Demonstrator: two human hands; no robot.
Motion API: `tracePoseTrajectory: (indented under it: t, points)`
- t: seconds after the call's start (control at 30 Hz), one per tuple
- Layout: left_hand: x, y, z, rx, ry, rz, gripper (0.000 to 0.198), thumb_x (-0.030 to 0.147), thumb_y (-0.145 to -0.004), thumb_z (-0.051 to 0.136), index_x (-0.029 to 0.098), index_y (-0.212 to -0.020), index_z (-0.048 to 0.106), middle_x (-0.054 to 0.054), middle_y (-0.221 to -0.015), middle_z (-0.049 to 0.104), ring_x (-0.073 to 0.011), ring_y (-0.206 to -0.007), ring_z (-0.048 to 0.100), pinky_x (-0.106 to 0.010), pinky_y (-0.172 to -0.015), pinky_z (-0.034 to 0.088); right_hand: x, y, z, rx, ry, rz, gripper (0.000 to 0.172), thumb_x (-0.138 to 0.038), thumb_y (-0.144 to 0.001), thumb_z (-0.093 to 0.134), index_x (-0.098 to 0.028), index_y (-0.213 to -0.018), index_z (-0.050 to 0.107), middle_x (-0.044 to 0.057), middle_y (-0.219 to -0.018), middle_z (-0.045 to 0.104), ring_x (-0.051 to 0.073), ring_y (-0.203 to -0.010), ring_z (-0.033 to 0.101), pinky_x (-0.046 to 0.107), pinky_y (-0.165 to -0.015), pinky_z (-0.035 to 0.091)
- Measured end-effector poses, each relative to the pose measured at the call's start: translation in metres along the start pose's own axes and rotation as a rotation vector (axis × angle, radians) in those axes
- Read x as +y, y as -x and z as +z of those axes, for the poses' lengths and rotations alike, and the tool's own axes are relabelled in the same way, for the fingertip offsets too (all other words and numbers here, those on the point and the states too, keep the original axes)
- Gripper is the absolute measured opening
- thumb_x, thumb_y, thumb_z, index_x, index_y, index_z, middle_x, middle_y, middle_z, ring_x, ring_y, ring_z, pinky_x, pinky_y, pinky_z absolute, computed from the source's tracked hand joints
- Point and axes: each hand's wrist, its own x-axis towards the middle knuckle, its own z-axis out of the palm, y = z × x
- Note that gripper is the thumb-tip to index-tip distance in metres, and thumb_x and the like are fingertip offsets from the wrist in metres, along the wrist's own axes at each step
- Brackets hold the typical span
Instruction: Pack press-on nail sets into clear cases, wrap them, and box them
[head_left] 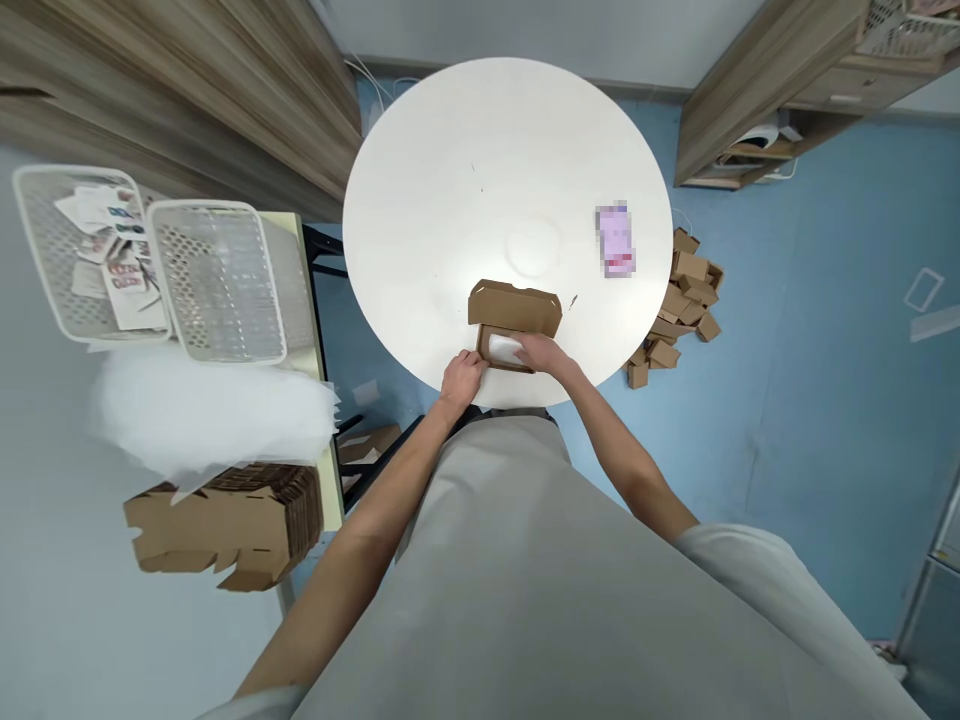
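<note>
Reaching over the bench's [420,200] near edge, the left hand [463,378] curled against the open box's [514,304] left corner; the right hand [543,353] slanted inward, partly closed, fingers at the packet [502,348] inside. How firmly the hands gripped, I could not tell. Blue floor [832,300] surrounded the bench; pixelation obscured a pink item [616,240].

L hand [463,377] at open cardbd box [514,306]; R hand [543,353] on white item [502,348] inside
</note>
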Motion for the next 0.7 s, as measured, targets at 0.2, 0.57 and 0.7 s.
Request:
tracePoseTrajectory:
  t: [0.2,0.57,0.7]
  points:
    - [-0.005,0.016,0.011,0.015,0.064,-0.013,0.047,0.005,-0.103,0.046,0.020,-0.125,0.084,-0.018,-0.121,0.076,-0.0353,-0.121,0.061,-0.048,-0.107,0.052,-0.009,-0.016,0.025,-0.060,0.077,0.064,0.045,-0.025,-0.113,0.057,-0.018,-0.157,0.064,0.015,-0.147,0.076,0.032,-0.131,0.072,0.040,-0.108,0.058]
    - [-0.010,0.021,0.000,0.021,0.157,0.004,0.040,0.014,-0.104,0.048,0.021,-0.121,0.083,-0.018,-0.123,0.078,-0.0372,-0.124,0.066,-0.052,-0.112,0.055,-0.041,-0.012,0.058,0.248,0.251,0.304,0.031,-0.012,-0.107,0.056,-0.008,-0.124,0.082,0.027,-0.131,0.077,0.034,-0.127,0.072,0.042,-0.106,0.054]
    - [-0.014,0.018,-0.022,0.216,0.303,-0.089,0.036,0.024,-0.106,0.052,0.019,-0.134,0.075,-0.017,-0.133,0.075,-0.0359,-0.128,0.067,-0.052,-0.115,0.054,-0.039,0.013,0.065,0.430,0.113,0.319,0.033,-0.028,-0.113,0.052,-0.013,-0.123,0.079,0.022,-0.129,0.075,0.031,-0.120,0.071,0.039,-0.100,0.055]
